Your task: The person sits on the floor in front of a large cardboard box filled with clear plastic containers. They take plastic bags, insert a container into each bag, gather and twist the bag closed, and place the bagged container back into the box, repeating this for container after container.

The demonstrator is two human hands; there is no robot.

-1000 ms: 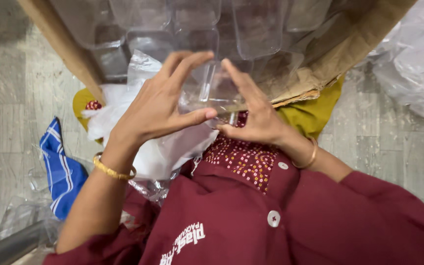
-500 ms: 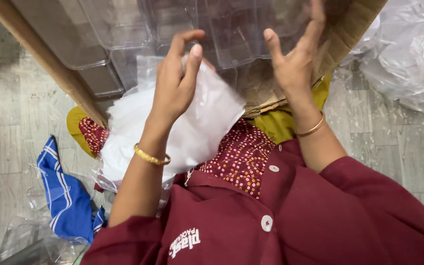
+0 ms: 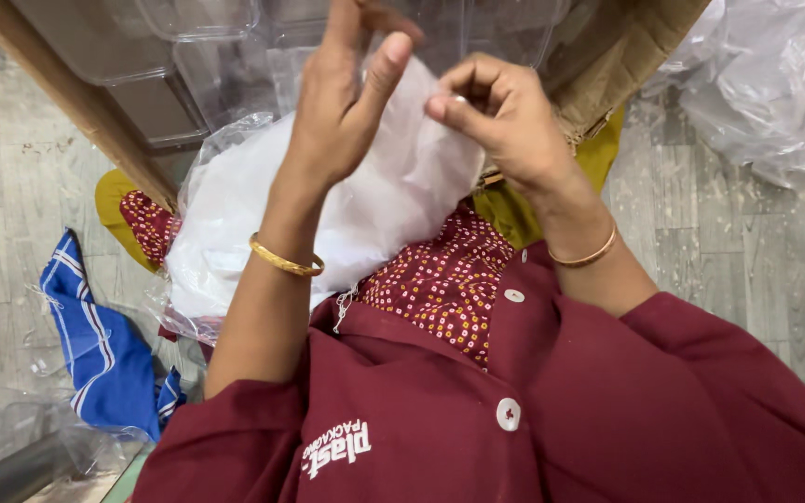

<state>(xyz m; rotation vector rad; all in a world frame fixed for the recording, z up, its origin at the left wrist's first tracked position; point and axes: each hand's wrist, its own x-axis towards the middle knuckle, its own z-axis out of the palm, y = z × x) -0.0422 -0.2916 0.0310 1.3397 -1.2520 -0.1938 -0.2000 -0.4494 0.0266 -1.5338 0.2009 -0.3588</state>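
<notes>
A blue cloth w/ white stripes [image 3: 95, 345] is seen on the tiled floor at far left, just beside crumpled clear film [image 3: 20, 424]. A wooden rail [image 3: 76, 98] runs diagonally at upper left. Behind it, clear plastic trays [image 3: 156, 70] are stacked in a cardboard box [image 3: 621, 65], flap folded out at upper right. A white plastic bag [image 3: 375, 214], soft and bulging, is held at centre over the lap, in front of the trays. The left hand [image 3: 347, 102] is raised against the bag's upper edge; fingers are spread apart, thumb extended, nothing clamped; contact w/ the film appears light. The right hand [image 3: 505, 121] is closed: thumb and forefinger are pinched together on the bag's top edge. Gold bangles are worn on both wrists. Loose clear plastic sheeting [image 3: 766, 84] is piled at far right on the floor.
</notes>
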